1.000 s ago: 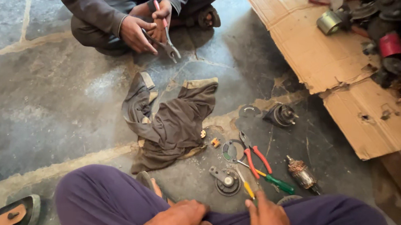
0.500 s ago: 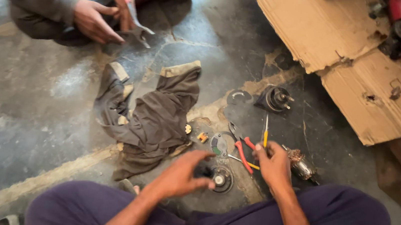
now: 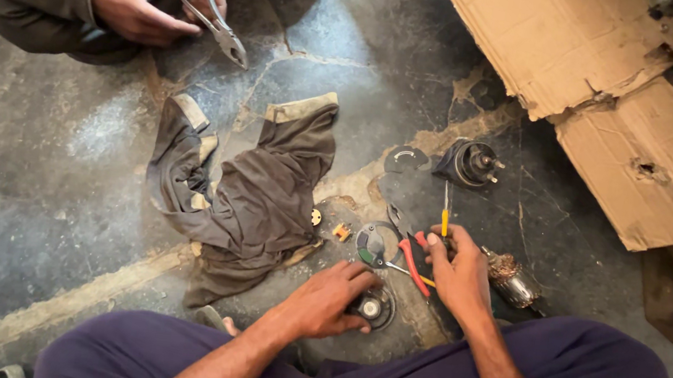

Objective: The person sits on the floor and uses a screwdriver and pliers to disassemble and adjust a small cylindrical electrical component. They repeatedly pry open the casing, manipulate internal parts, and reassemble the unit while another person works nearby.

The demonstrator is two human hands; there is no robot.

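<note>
Screwdriver (image 3: 444, 214) in right hand (image 3: 458, 272), end cap (image 3: 374, 307) under left hand (image 3: 328, 298)

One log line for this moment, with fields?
left hand: on round metal part | right hand: holds yellow screwdriver | floor: rag

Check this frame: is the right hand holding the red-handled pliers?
No. The right hand holds a yellow screwdriver upright, while the pliers lie on the floor beside it.
</note>
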